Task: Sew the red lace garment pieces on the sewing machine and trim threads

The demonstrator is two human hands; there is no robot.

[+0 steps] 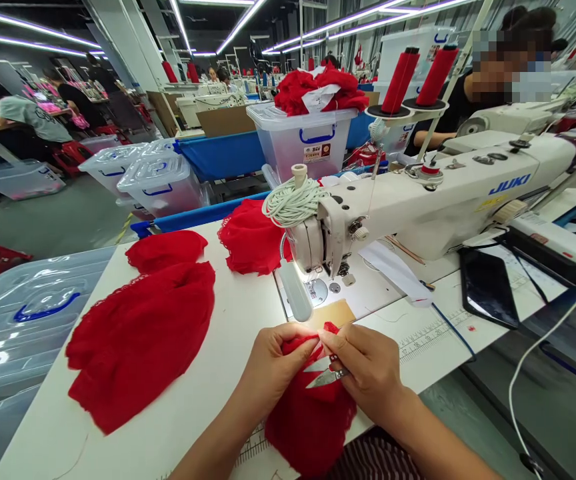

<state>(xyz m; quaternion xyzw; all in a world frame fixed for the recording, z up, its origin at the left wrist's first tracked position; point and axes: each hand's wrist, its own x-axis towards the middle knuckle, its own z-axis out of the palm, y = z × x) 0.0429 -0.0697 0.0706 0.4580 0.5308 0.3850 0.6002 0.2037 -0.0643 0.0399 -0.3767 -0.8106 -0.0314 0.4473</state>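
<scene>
A piece of red fabric [313,427] hangs from both hands over the table's front edge. My left hand [281,357] pinches its upper edge between thumb and fingers. Close beside it, my right hand [365,357] pinches the same edge and also keeps a pair of thread snips [325,379] in the palm, blades pointing left. Just beyond the hands stands a white sewing machine [433,193], its needle area lit. More red fabric pieces with lacy edges lie to the left: a large one [143,340], a smaller one [168,250] and one [253,237] by the machine head.
A phone [488,287] and a white paper strip [398,273] lie right of the needle. Pale green cord [295,200] is coiled on the machine head. Behind stands a plastic box [303,143] topped with red fabric; a lidded box [33,320] is at left. A co-worker [455,107] sits beyond the machine.
</scene>
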